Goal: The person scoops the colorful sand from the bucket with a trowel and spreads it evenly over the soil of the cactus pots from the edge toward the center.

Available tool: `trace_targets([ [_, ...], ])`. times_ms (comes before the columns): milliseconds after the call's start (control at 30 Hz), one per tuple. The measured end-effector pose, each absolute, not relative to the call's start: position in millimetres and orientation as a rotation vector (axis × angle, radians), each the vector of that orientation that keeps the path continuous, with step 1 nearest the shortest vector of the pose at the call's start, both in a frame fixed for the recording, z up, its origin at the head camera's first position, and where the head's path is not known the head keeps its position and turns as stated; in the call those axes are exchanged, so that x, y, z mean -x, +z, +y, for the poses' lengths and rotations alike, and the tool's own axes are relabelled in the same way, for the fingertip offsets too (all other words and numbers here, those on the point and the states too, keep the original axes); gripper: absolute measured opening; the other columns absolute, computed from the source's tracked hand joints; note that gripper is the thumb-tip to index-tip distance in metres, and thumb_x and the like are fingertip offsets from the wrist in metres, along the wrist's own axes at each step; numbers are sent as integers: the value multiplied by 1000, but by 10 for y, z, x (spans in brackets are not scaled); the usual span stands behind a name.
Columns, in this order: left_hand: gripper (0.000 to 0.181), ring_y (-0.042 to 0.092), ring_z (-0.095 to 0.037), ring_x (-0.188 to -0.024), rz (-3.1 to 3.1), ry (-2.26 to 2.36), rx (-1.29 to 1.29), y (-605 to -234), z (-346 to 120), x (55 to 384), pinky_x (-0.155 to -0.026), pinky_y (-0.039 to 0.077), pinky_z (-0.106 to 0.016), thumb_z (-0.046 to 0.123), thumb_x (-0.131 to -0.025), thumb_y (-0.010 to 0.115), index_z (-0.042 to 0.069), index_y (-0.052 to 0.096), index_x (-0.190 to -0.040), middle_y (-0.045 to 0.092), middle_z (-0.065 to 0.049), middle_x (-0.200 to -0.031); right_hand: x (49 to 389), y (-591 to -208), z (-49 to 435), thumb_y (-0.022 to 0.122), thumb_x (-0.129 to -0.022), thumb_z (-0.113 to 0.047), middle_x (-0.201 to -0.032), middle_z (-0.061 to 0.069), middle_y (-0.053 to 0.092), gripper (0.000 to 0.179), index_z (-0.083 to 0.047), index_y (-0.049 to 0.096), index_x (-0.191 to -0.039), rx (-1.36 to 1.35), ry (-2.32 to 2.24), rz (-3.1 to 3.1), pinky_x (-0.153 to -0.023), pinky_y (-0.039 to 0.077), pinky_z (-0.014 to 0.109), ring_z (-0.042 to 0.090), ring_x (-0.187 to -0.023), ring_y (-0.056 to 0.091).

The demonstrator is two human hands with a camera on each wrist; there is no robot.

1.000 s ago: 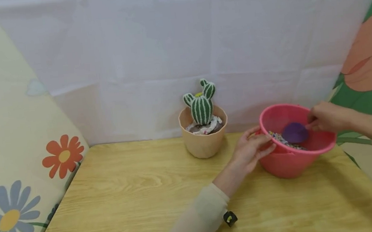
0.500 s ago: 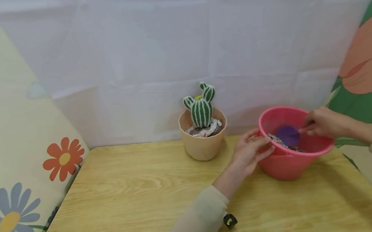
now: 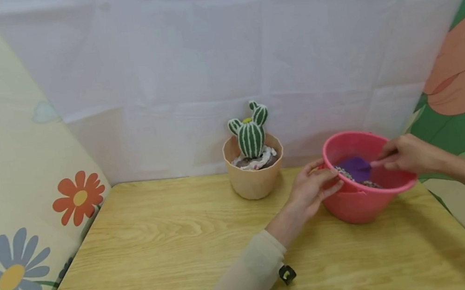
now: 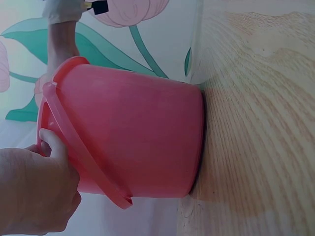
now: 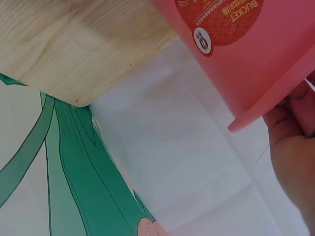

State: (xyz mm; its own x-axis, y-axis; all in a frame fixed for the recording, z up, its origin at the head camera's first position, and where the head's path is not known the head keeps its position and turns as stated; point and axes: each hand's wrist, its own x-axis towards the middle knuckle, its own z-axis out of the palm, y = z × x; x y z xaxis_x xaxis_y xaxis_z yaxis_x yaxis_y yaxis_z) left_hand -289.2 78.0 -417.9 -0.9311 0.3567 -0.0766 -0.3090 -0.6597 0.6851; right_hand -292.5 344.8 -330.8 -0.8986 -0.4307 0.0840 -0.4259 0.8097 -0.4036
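Observation:
A pink bucket (image 3: 358,207) stands on the right of the table, upright. Its near-left rim is gripped by my left hand (image 3: 310,189), with the thumb on the outside in the left wrist view, beside the bucket's lowered handle (image 4: 83,150). My right hand (image 3: 412,153) reaches over the right rim and holds a purple scoop (image 3: 355,166) by its end. The scoop's head lies low inside, against small speckled multicoloured pieces (image 3: 344,172). How full the scoop is cannot be seen. In the right wrist view the bucket wall hides most of the right hand's work.
A peach flowerpot (image 3: 255,182) with a knitted green cactus (image 3: 251,138) stands left of the bucket near the back edge. Behind the wooden table (image 3: 162,249) hangs a white cloth (image 3: 191,65). Flower-printed panels (image 3: 10,152) flank both sides.
The scoop has moved left and lower in the bucket and turned, its head now tilted against the pieces. The right hand shifted slightly left with it. The left hand keeps its grip on the rim.

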Motion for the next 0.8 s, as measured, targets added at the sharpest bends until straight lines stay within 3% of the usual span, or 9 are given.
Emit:
trace_targets([
  [300,49,70,-24,-84,1054,2567,-93,-4181,785,2898,-85,59,-44,-14,-87,69,-3,57,-134,68,-16,-100,2851,-3319,3416,77,-89,-2,-92,7,75,13,-1,79,-101,664,-720,2968,-51,52,27,12,-65,64],
  [600,46,70,-24,-84,1045,2580,-89,-4183,792,2906,-85,59,-44,-14,-87,69,0,59,-129,68,-17,-101,2780,-3303,3471,72,-94,-7,-92,5,73,14,-3,78,-106,531,-846,2886,-46,50,29,16,-54,56],
  [800,51,70,-24,-85,1038,2585,-101,-4192,792,2906,-86,59,-44,-14,-87,69,-4,55,-135,68,-18,-101,2753,-3295,3516,71,-95,-11,-86,4,72,14,-8,79,-106,546,-898,2832,-48,51,29,15,-51,55],
])
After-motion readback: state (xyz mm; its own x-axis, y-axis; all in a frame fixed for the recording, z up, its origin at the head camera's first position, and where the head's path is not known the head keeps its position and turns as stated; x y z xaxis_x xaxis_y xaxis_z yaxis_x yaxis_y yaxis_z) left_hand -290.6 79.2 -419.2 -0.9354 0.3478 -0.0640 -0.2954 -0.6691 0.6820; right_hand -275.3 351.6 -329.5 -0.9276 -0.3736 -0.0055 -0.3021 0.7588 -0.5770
